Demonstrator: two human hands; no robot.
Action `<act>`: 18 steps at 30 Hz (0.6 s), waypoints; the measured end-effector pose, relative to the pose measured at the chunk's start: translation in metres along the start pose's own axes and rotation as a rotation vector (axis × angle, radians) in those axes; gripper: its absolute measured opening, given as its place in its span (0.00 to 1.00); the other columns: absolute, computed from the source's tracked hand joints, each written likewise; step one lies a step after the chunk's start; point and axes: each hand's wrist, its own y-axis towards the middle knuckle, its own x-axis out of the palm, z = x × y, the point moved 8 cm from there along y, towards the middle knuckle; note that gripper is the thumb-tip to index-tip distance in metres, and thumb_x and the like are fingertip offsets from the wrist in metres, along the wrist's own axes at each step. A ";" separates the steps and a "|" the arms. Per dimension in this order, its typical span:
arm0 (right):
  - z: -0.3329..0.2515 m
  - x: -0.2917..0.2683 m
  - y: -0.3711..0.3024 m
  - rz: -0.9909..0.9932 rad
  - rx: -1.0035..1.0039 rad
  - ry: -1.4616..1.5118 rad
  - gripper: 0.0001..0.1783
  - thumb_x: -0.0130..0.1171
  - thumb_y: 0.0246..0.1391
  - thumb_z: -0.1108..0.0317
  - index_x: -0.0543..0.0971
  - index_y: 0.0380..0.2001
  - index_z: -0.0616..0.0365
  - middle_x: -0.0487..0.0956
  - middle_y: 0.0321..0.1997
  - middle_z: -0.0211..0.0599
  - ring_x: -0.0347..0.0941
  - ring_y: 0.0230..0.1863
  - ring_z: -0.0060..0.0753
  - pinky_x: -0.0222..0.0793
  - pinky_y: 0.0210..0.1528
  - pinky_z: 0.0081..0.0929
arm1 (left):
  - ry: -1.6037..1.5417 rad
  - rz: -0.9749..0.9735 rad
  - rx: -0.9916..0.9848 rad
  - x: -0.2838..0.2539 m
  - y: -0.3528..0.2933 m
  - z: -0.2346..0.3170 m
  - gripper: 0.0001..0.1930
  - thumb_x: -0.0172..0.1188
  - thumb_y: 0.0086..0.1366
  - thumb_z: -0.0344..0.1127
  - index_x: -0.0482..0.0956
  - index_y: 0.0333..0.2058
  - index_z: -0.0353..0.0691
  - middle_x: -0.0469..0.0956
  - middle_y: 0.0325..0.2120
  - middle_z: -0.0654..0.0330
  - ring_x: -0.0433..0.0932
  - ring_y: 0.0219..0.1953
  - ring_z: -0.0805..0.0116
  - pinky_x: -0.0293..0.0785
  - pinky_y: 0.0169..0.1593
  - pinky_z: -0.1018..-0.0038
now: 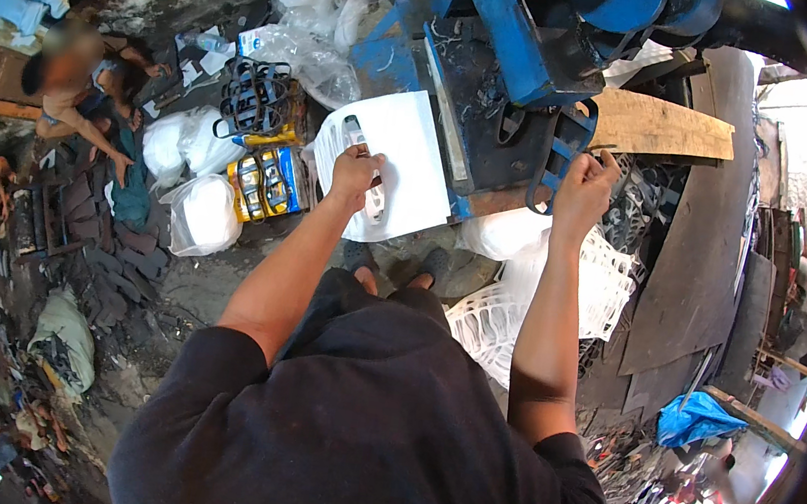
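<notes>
head view: your left hand (pixel 354 179) is holding a white sheet (pixel 418 158), its fingers closing narrowly over the left part. the sheet is slanting to the left of the dark bed (pixel 471 74) of a blue machine (pixel 524 50). an elongated slotted shape (pixel 373 210) is showing on the sheet, just beside the hand; whether it is an opening or a separate piece you cannot tell from this angle.

your right hand (pixel 584 192) is curling its fingers at the right side of a dark looped frame (pixel 545 169), which is standing out below the machine's head; whether the fingers are gripping the frame or only resting beside it, you cannot tell. a curved yellowish board (pixel 671 127) is extending to the right, beyond that hand.

to the left of the sheet, more dark open frames (pixel 253 98) are resting near yellow-and-blue boxes (pixel 296 181), and a white plastic bag (pixel 206 216) is lying closer to you. below your right hand, white perforated offcuts (pixel 606 287) are piling up near large grey sheets (pixel 689 267). at the far left, another person (pixel 71 85) is reaching down toward a greenish cloth (pixel 133 184).
</notes>
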 end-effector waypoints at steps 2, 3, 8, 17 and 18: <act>-0.008 0.008 -0.007 -0.037 -0.200 -0.154 0.37 0.68 0.51 0.55 0.67 0.58 0.66 0.79 0.44 0.59 0.75 0.48 0.60 0.66 0.55 0.47 | 0.012 0.014 0.005 0.004 -0.002 0.000 0.13 0.60 0.63 0.26 0.72 0.46 0.35 0.75 0.35 0.61 0.77 0.37 0.66 0.77 0.42 0.65; -0.005 0.018 -0.014 -0.024 -0.309 -0.264 0.38 0.68 0.51 0.54 0.67 0.58 0.65 0.78 0.46 0.60 0.73 0.51 0.60 0.66 0.55 0.46 | 0.023 0.021 0.004 0.005 -0.003 0.002 0.12 0.60 0.63 0.26 0.73 0.45 0.34 0.76 0.34 0.61 0.77 0.37 0.66 0.77 0.41 0.66; 0.000 0.014 -0.020 -0.147 0.119 -0.056 0.33 0.66 0.52 0.57 0.68 0.56 0.65 0.78 0.44 0.60 0.75 0.48 0.53 0.70 0.49 0.42 | 0.073 0.055 0.044 -0.001 0.007 0.004 0.10 0.60 0.62 0.24 0.74 0.42 0.31 0.77 0.34 0.56 0.78 0.33 0.65 0.77 0.36 0.69; -0.093 0.032 -0.134 -0.361 -0.267 0.241 0.28 0.65 0.52 0.67 0.70 0.55 0.62 0.76 0.51 0.48 0.70 0.51 0.50 0.64 0.56 0.41 | -0.084 0.058 0.070 -0.003 0.007 -0.004 0.09 0.62 0.60 0.23 0.77 0.39 0.28 0.79 0.31 0.57 0.78 0.30 0.67 0.77 0.35 0.72; -0.104 0.053 -0.143 -0.455 -0.318 0.214 0.28 0.65 0.52 0.67 0.70 0.55 0.61 0.77 0.50 0.47 0.70 0.50 0.53 0.65 0.55 0.43 | -0.076 0.065 0.055 -0.001 0.007 -0.005 0.09 0.62 0.60 0.23 0.77 0.39 0.28 0.79 0.31 0.57 0.78 0.30 0.67 0.77 0.36 0.73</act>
